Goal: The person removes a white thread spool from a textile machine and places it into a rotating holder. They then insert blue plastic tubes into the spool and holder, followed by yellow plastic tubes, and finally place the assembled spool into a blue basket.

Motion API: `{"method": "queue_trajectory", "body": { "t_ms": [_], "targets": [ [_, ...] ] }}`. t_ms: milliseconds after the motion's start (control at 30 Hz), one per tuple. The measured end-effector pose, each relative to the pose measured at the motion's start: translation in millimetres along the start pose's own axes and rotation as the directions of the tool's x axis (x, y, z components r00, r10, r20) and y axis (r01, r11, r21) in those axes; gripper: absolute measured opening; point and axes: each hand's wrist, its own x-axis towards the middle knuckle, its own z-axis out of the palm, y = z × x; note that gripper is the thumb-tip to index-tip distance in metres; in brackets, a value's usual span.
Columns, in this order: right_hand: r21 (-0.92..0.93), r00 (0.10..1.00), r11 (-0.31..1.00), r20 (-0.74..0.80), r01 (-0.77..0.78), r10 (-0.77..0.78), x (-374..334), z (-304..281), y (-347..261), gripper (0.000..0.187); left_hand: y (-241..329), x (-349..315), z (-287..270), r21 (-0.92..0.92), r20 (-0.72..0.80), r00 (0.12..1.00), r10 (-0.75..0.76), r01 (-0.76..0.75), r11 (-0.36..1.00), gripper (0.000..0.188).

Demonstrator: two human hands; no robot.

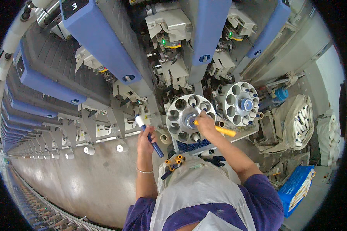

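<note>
My left hand is closed around a dark blue yarn bobbin, held tilted with white yarn at its upper end. My right hand grips a yellow bobbin tube over the near round magazine. Both ends of that tube stick out past the fingers. Round pockets ring the magazine, and some hold bobbins with dark tips. To its right stands a second round magazine, also partly filled. Several yellow and dark tubes lie at the front of my white apron.
Winding units with blue panels stretch away to the left, with white yarn packages along their lower edge. At right are a cloth sack of white bobbins and a blue basket of whitish tubes. Concrete floor lies at left.
</note>
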Motion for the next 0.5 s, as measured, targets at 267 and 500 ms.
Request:
{"method": "queue_trajectory", "body": {
  "t_ms": [267,500],
  "targets": [
    [0.077,0.990,0.994,-0.128,0.078,-0.067,52,-39,12,0.028,-11,17,51,-0.028,0.416,0.795,-0.442,0.497,0.868,0.036],
    [0.107,0.987,0.991,-0.130,-0.077,0.091,60,-52,3,0.030,-45,75,85,0.012,0.408,0.665,-0.626,0.682,0.732,0.037]
  ]
}}
